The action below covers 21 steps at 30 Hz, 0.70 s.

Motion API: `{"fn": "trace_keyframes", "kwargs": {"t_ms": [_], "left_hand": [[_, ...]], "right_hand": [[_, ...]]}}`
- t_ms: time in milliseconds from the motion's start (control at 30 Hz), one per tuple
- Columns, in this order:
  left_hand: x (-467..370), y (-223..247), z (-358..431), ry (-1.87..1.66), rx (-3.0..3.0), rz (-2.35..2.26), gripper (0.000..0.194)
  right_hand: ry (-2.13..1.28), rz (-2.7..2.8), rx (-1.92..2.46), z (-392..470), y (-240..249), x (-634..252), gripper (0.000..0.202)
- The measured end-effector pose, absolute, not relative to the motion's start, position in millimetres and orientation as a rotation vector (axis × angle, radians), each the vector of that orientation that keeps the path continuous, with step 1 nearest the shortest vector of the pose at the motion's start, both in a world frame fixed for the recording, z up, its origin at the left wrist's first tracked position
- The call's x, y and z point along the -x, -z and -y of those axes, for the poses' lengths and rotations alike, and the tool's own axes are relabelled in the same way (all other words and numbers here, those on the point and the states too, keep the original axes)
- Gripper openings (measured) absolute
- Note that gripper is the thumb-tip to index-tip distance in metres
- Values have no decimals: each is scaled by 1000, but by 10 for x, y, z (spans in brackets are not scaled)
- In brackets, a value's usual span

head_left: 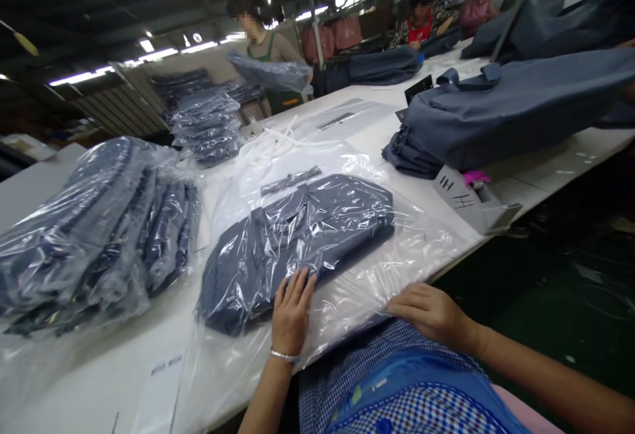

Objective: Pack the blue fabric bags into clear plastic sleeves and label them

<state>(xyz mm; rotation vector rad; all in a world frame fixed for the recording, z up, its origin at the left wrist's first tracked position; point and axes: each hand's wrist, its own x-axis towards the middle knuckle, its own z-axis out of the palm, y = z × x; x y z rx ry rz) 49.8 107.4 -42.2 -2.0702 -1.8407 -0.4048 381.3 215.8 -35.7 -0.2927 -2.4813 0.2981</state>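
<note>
A dark blue-grey bag (347,212) with straps lies flat inside a clear plastic bag (414,242) on the white table in front of me. My left hand (292,308), wearing a bracelet at the wrist, rests with its fingers stretched out on the plastic over the lower edge of the blue-grey bag. At the table's front edge, my right hand (429,311) has its fingers pressed together on the near edge of the plastic bag. A rolled dark strap (291,180) lies just above the blue-grey bag, under the plastic.
Plastic-wrapped bags (99,222) are piled on the left, with another wrapped stack (206,120) behind. Unwrapped blue-grey bags (516,110) lie on the right beside a marked cardboard box (459,199). A co-worker (270,50) across the table holds a wrapped bag. White paper (159,388) lies front left.
</note>
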Motion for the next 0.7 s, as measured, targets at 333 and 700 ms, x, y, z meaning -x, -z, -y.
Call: {"fn": "trace_keyframes", "kwargs": {"t_ms": [333, 700], "left_hand": [[-894, 355, -178, 625, 1826, 1870, 48], [-770, 589, 234, 665, 2082, 2073, 27]], "right_hand": [[-203, 2507, 237, -2396, 346, -3517, 59], [-287, 2578, 236, -2502, 323, -3037, 47]]}}
